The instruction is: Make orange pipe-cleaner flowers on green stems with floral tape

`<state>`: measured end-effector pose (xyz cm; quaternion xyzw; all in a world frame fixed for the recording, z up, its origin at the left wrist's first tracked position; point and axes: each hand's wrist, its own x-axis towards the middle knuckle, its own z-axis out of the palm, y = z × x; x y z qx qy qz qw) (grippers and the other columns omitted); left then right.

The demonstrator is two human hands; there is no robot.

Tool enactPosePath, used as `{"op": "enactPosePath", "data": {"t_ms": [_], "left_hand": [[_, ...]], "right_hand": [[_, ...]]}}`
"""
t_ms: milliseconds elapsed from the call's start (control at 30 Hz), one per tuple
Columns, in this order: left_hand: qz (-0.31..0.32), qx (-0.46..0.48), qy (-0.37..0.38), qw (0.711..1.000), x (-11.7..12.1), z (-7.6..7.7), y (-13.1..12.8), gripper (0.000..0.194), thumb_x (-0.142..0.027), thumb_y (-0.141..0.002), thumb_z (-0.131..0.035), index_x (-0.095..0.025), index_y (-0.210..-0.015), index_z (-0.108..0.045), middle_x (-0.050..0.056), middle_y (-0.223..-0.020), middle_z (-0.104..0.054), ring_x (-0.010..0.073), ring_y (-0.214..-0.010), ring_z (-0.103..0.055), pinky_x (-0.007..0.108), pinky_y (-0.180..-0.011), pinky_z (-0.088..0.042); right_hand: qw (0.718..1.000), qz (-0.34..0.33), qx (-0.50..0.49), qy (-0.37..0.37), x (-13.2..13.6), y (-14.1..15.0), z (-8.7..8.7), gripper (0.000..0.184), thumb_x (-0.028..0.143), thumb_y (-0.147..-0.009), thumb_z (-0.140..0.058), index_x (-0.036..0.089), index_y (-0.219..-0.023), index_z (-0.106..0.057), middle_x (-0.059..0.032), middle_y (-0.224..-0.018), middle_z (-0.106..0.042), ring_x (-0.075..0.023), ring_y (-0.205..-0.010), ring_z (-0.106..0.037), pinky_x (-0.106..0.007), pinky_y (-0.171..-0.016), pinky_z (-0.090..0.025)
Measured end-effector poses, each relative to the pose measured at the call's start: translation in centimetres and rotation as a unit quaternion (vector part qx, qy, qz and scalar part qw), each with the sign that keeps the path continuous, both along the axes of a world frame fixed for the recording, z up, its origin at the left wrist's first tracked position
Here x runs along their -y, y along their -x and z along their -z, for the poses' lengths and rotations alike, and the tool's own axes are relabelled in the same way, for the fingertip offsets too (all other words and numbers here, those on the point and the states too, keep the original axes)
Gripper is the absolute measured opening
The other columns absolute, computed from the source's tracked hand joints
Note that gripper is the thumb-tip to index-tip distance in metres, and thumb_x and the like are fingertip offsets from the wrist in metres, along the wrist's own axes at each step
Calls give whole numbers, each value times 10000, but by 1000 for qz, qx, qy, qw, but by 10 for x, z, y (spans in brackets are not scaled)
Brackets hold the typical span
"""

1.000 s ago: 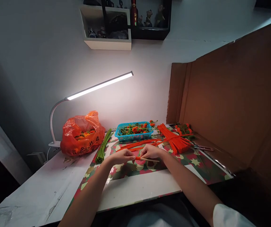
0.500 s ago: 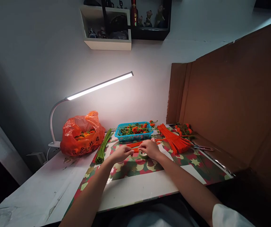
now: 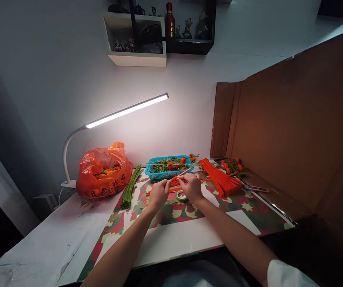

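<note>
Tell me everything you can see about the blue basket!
The blue basket is rectangular and open on top, with walls full of little holes; it looks like plastic. It sits upright toward the back of the table, near the wall. Inside are round orange flowers and green stems, some poking past the rim. On its left lies a green bundle; on its right, a big orange bundle. Its bottom is too hidden to see.

My left hand (image 3: pixel 159 193) and right hand (image 3: pixel 192 187) are bare, a loose white cloth sleeve (image 3: pixel 289 274) rings my right arm (image 3: pixel 234 235), and bluish-grey cloth (image 3: pixel 198 275) clothes my front.
</note>
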<state>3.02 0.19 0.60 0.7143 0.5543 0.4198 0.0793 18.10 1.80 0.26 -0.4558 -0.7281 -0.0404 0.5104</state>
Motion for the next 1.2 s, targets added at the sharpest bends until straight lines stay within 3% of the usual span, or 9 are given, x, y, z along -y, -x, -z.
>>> {"op": "enactPosePath", "data": {"t_ms": [133,200,367,500,600,767,867,1000,1200], "left_hand": [[11,92,-6,996,-3,4,-2,378,-417,-841,-387,-187,-547,-447,-21,-505,-417,121,-503,-374,243,-503,-222],[50,171,18,984,-5,6,-2,388,-485,-815,-420,-185,-573,-459,-34,-495,-375,111,-483,-347,239,-484,-214],[232,342,158,897,-7,4,6,466,-626,-710,-543,-183,-626,-424,-97,-490,-191,55,-426,-162,208,-433,-146],[360,290,274,843,-4,-3,24,465,-588,-713,-598,-166,-623,-426,-106,-496,-184,40,-441,-125,202,-437,-126],[383,176,344,839,-1,-9,37,457,-587,-735,-576,-141,-665,-510,-101,-478,-205,47,-444,-133,206,-434,-120],[335,3,379,863,0,-14,48,495,-625,-745,-522,-135,-731,-593,-74,-465,-295,67,-428,-234,215,-417,-183],[286,-64,353,888,-1,-14,48,522,-643,-732,-513,-133,-737,-625,-66,-481,-299,71,-429,-264,216,-414,-180],[238,-94,286,924,-2,-12,43,523,-627,-751,-475,-133,-716,-644,-62,-495,-277,77,-440,-261,219,-423,-182],[197,-123,216,948,-2,-12,38,465,-548,-787,-435,-140,-682,-632,-32,-525,-396,97,-486,-309,220,-462,-216]], "right_hand": [[998,-27,-44,32,0,3,-1,234,298,-837,-546,190,-680,-682,-13,-616,-628,-143,-643,-552,-310,-716,-283],[988,-84,-108,76,-4,4,0,239,345,-812,-555,184,-688,-681,-29,-635,-637,-153,-638,-558,-307,-694,-339],[875,-308,-270,259,-13,-7,-6,306,477,-646,-676,175,-698,-673,-42,-698,-663,-174,-659,-579,-290,-613,-428],[820,-395,-190,369,-13,-26,-16,338,478,-586,-738,152,-654,-679,-18,-646,-626,-125,-600,-531,-250,-565,-392],[800,-409,-101,426,-14,-35,-15,336,441,-542,-775,127,-623,-686,-15,-577,-601,-103,-539,-489,-238,-521,-358],[818,-388,7,425,-17,-33,-6,286,383,-575,-750,125,-698,-733,-44,-638,-663,-125,-562,-541,-243,-544,-388],[873,-329,79,351,-14,-29,-3,172,315,-633,-716,156,-692,-744,-40,-650,-683,-146,-617,-578,-251,-594,-377],[933,-232,141,235,-12,-25,-2,82,268,-712,-694,211,-671,-736,-10,-654,-690,-127,-632,-571,-303,-743,-319],[955,-154,212,140,-13,-23,-1,126,295,-821,-630,260,-749,-727,-1,-761,-696,-128,-726,-547,-320,-747,-201]]}}
